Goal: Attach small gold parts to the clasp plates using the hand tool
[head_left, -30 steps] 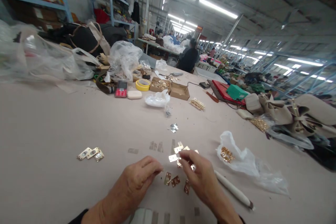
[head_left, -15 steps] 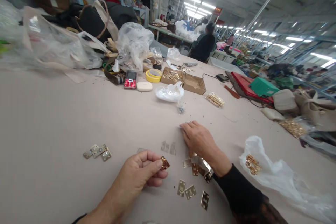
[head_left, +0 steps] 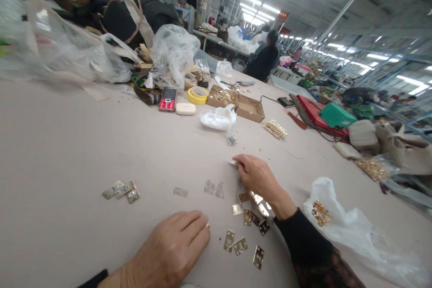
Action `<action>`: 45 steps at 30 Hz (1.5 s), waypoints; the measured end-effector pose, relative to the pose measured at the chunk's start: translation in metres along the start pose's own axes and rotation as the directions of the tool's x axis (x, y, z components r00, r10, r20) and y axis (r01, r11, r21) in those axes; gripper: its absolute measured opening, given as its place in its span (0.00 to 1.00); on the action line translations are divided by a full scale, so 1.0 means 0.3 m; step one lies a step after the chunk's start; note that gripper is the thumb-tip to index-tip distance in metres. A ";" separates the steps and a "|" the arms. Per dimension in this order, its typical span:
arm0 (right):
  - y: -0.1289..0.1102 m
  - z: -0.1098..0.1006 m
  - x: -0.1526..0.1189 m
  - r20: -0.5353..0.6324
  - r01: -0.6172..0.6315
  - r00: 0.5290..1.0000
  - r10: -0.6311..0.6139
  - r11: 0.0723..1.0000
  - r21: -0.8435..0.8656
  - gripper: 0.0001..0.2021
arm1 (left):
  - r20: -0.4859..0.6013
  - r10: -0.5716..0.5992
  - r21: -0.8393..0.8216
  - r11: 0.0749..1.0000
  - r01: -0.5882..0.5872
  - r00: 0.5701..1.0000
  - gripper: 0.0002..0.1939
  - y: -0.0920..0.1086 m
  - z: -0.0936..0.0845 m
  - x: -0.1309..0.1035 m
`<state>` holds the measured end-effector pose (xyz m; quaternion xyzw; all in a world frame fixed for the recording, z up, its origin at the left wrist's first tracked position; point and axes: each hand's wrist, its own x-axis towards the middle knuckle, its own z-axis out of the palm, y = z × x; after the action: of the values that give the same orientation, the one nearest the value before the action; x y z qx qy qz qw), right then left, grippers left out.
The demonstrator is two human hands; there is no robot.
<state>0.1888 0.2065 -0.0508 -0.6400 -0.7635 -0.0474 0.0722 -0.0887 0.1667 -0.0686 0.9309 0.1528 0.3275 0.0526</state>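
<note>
My left hand (head_left: 172,245) rests palm down low on the table, fingers together and curled under. Whatever it holds is hidden beneath it. Farther forward, my right hand (head_left: 258,177) is closed, with a small silvery piece (head_left: 232,163) showing at its fingertips. Below that hand lies a loose pile of shiny metal plates with holes (head_left: 247,217). Nearer me are a pale gold plate (head_left: 228,240), another pale plate (head_left: 240,246) and a darker plate (head_left: 258,257). At left, several plates (head_left: 121,190) overlap in a small group.
Flat clear pieces (head_left: 213,188) lie ahead of my left hand. At right, a white plastic bag (head_left: 326,189) holds gold fittings (head_left: 320,214). Farther back are a red phone (head_left: 168,100), yellow tape (head_left: 198,95), a cardboard box (head_left: 249,108) and packed gold parts (head_left: 275,129). A person (head_left: 265,60) sits beyond.
My left hand has turned palm down and lowered to the table; the gold plate it held is out of sight. My right hand has shifted slightly, and a silvery piece shows at its fingertips.
</note>
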 end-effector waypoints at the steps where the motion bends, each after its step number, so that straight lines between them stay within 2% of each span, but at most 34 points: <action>1: 0.006 -0.004 -0.011 -0.014 -0.006 1.000 0.007 1.000 0.008 0.12 | 0.014 0.030 0.025 0.999 -0.030 0.999 0.18 0.000 -0.004 -0.007; 6: 0.000 -0.024 -0.030 -0.022 0.051 0.998 -0.051 0.998 -0.028 0.12 | 0.135 0.025 0.019 0.999 -0.028 0.990 0.14 0.000 -0.025 -0.029; 10: -0.040 -0.017 0.008 0.030 0.139 0.990 -0.137 0.985 -0.100 0.11 | 0.112 0.037 0.008 0.999 -0.038 0.993 0.13 0.003 -0.021 -0.046; 13: -0.059 0.002 0.040 0.069 0.173 0.984 -0.165 0.976 -0.131 0.11 | 0.095 -0.002 0.019 1.000 0.000 0.995 0.15 0.012 -0.012 -0.063; 16: -0.054 0.013 0.057 0.084 0.167 0.984 -0.158 0.980 -0.113 0.12 | 0.104 -0.042 0.028 0.999 0.040 0.994 0.19 0.025 -0.011 -0.075; 19: -0.048 -0.005 0.052 0.061 0.113 0.992 -0.109 0.992 -0.063 0.13 | 0.150 -0.089 0.006 0.996 0.089 0.985 0.23 0.035 -0.020 -0.076; 21: -0.066 -0.034 0.031 0.050 0.074 0.996 -0.076 0.996 0.043 0.12 | 0.184 -0.114 -0.027 0.992 0.121 0.976 0.23 0.040 -0.026 -0.074; 22: -0.084 -0.052 0.014 0.061 0.057 0.996 -0.067 0.987 0.152 0.11 | 0.194 -0.126 -0.042 0.990 0.137 0.973 0.22 0.041 -0.028 -0.074; 23: -0.108 -0.071 -0.006 0.089 0.043 0.994 -0.071 0.957 0.285 0.10 | 0.197 -0.135 -0.055 0.987 0.149 0.971 0.21 0.043 -0.029 -0.074; 25: -0.168 -0.102 -0.053 0.169 0.004 0.979 -0.112 0.843 0.538 0.10 | 0.180 -0.149 -0.074 0.984 0.165 0.972 0.20 0.045 -0.028 -0.077; 27: -0.227 -0.120 -0.100 0.231 -0.021 0.958 -0.167 0.767 0.642 0.09 | 0.177 -0.153 -0.089 0.981 0.170 0.972 0.20 0.046 -0.025 -0.081; 30: -0.282 -0.119 -0.149 0.255 0.003 0.942 -0.217 0.768 0.640 0.09 | 0.198 -0.160 -0.113 0.976 0.185 0.967 0.18 0.048 -0.022 -0.083; 33: -0.298 -0.106 -0.168 0.252 0.045 0.933 -0.257 0.778 0.626 0.10 | 0.228 -0.155 -0.123 0.975 0.186 0.961 0.18 0.048 -0.018 -0.085; 41: -0.324 -0.119 -0.156 0.342 0.114 0.889 -0.304 0.871 0.478 0.09 | 0.262 -0.155 -0.150 0.969 0.199 0.953 0.22 0.046 -0.017 -0.083; 45: -0.349 -0.143 -0.130 0.449 0.140 0.844 -0.292 0.929 0.342 0.10 | 0.211 -0.144 -0.151 0.972 0.178 0.967 0.20 0.043 -0.019 -0.076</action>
<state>0.0944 0.1429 -0.0130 -0.5214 -0.8227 0.2238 -0.0356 -0.1058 0.1473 -0.0751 0.9356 0.1937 0.2394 0.1729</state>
